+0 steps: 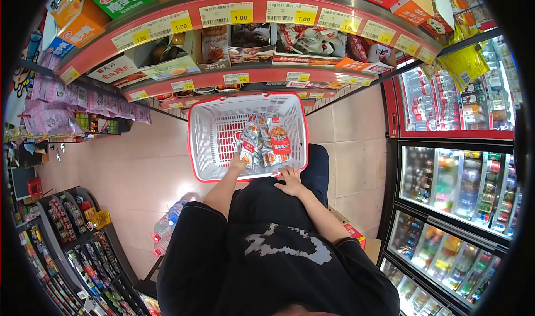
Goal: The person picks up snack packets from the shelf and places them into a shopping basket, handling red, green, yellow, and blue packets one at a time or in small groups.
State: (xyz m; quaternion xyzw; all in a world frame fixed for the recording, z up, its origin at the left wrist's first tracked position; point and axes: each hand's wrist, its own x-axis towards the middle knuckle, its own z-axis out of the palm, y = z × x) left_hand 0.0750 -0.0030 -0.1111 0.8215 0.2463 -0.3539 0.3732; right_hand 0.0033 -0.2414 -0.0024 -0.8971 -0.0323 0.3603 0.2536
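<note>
A white plastic basket with a red rim sits in front of my body, below the shelves. Silver and red snack packets lie heaped in its right half. My left hand reaches over the near rim into the basket, its fingers closed at the edge of a snack packet on the left of the heap. My right hand rests at the near right rim, fingers spread, with no packet in it.
Shelves with price strips and boxed snacks curve across the front. Glass-door drink coolers stand on the right. A dark snack rack is at the lower left, and large water bottles stand on the floor beside me.
</note>
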